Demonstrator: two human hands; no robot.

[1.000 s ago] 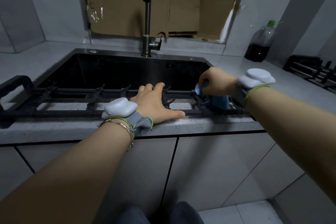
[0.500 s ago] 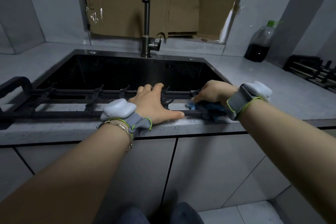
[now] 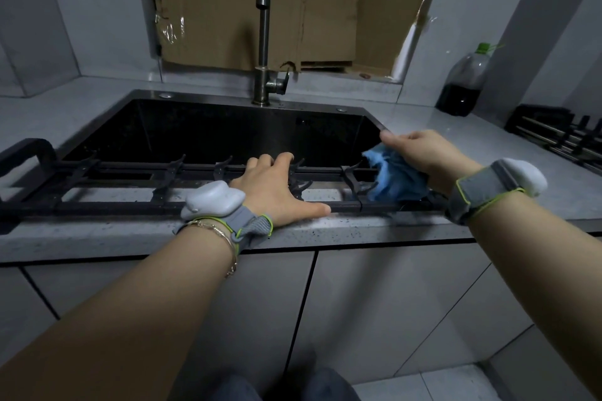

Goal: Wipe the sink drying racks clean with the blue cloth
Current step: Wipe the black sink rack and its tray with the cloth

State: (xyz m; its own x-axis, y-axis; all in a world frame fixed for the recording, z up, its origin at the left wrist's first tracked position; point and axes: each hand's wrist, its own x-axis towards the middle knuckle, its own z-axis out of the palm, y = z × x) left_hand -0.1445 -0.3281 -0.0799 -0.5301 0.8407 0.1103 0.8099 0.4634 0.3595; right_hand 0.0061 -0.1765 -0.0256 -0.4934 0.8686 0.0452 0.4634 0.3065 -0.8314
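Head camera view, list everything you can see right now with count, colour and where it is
drying rack: one, black, across the sink's front edge
second rack: one, black, on the counter far right
blue cloth: one, bunched on the rack's right end
sink: one, black basin, centre
faucet: one, metal, behind the sink
bottle: one, clear with dark liquid and green cap, back right
cardboard: brown, on the wall behind the faucet
counter: grey speckled, around the sink
left hand: flat on the rack, white wrist device
right hand: gripping the cloth, white wrist device
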